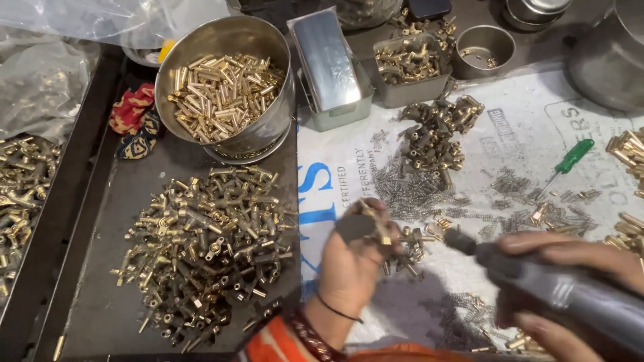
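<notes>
My left hand (352,258) holds a small brass fitting (377,226) up between its fingertips, just above a few loose brass parts. My right hand (570,268) grips a grey powered screwdriver (537,278) that lies nearly level, its tip (448,236) pointing left at the fitting, close to it. A big heap of brass and dark T-shaped fittings (208,248) lies left of my left hand on a dark metal tray (100,302).
A steel bowl of brass tubes (225,87) stands behind the heap. Small springs (409,188), more fittings (436,134), a green screwdriver (569,161), a steel box (332,64) and small tins (483,50) sit on the white printed sheet (523,121). Another tray of brass parts (23,181) lies far left.
</notes>
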